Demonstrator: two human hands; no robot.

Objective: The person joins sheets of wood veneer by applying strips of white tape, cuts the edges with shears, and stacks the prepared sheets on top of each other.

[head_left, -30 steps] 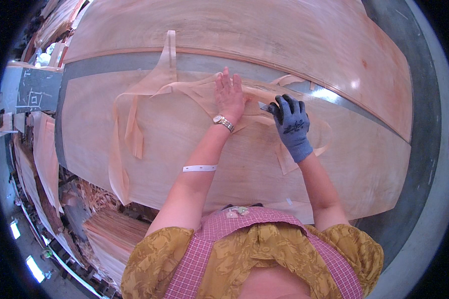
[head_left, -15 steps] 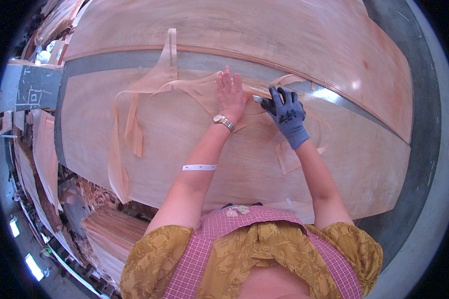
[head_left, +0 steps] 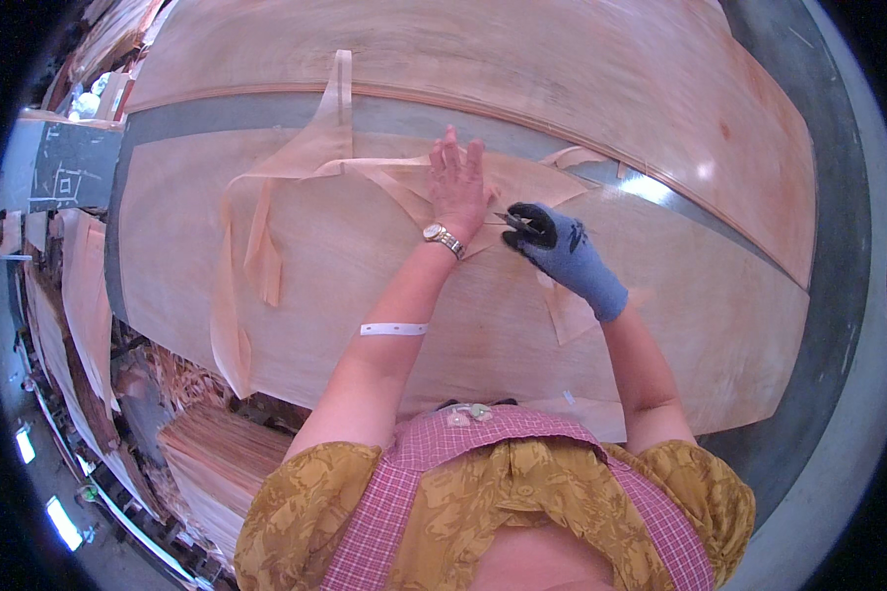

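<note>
A pale wood veneer sheet (head_left: 375, 286) is spread in front of me. My left hand (head_left: 457, 195), bare and wearing a watch, lies flat on it with fingers pointing away, over loose veneer strips. My right hand (head_left: 562, 248), in a blue-grey glove with dark fingertips, is closed on a knife (head_left: 515, 220). Its thin blade points left toward my left hand; whether the tip touches the veneer I cannot tell. Just beyond lies a pointed veneer piece (head_left: 537, 182). Long thin veneer strips (head_left: 229, 325) curl across the sheet's left side.
Beyond a grey table strip (head_left: 217, 116) lies a thicker stack of veneer sheets (head_left: 483, 59). A small veneer offcut (head_left: 570, 315) rests near my right wrist. Stacked veneer (head_left: 212, 443) and scraps (head_left: 172, 379) are at the lower left, beside the table.
My right hand has drawn nearer and turned, its fingers now curled and the knife blade pointing left. The veneer beyond it lies flatter. My left hand stays almost in place.
</note>
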